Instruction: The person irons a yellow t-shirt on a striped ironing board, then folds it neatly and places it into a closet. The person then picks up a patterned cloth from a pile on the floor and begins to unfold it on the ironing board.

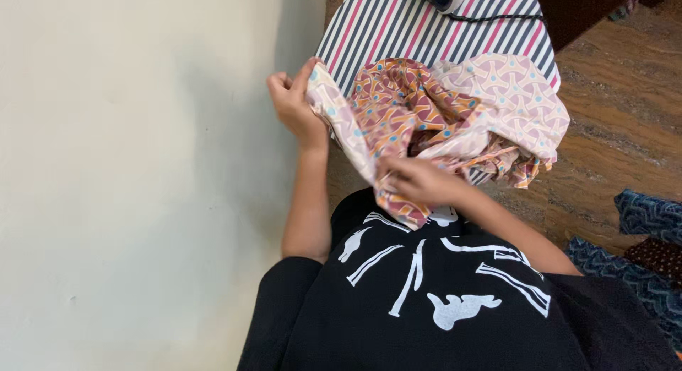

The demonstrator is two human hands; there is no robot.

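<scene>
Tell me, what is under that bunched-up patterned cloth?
Under the patterned cloth lies a striped ironing board, its stripes showing beyond the bundle. The left hand and right hand grip the cloth's near edge. The board's surface beneath the bundle is covered.

shirt (440,307): black tee w/ white bone-like print on front
sleeves: short, black
arms, hands: bare, no rings/watch seen
</scene>
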